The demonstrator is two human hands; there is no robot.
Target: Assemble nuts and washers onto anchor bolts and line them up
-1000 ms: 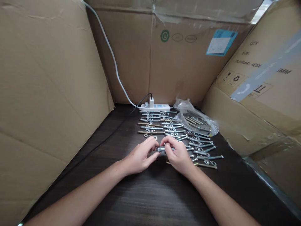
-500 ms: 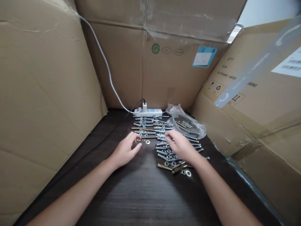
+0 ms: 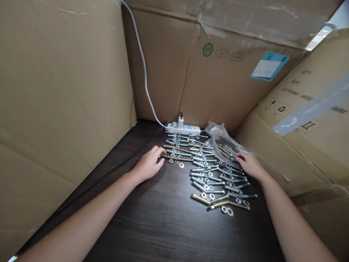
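Note:
My left hand (image 3: 149,162) rests at the left end of a brass-coloured expansion bolt (image 3: 178,158), thumb and curled fingers apart, with nothing visible held. On the right, my right hand (image 3: 250,164) has its fingers drawn together at the edge of a clear plastic bag (image 3: 216,130). Whatever is at those fingertips, if anything, is too small to make out. Inside the bag lie several brass-coloured bolts (image 3: 225,148). Rows of silver bolts (image 3: 205,175), nuts and washers (image 3: 181,165) spread between my hands. Nearest me are brass-coloured pieces (image 3: 201,199) and a loose flat washer (image 3: 230,211).
A white power strip (image 3: 188,128) with a plugged-in adapter (image 3: 180,122) stands behind the rows. Its white cable (image 3: 144,72) climbs the back carton (image 3: 163,80). A thin black cord (image 3: 128,155) crosses the dark table (image 3: 152,225) on the left. Large cartons wall both sides.
My right hand has moved right, from over the middle of the rows to the plastic bag, uncovering bolts and washers. My left hand stays by the row's left end. The view has shifted.

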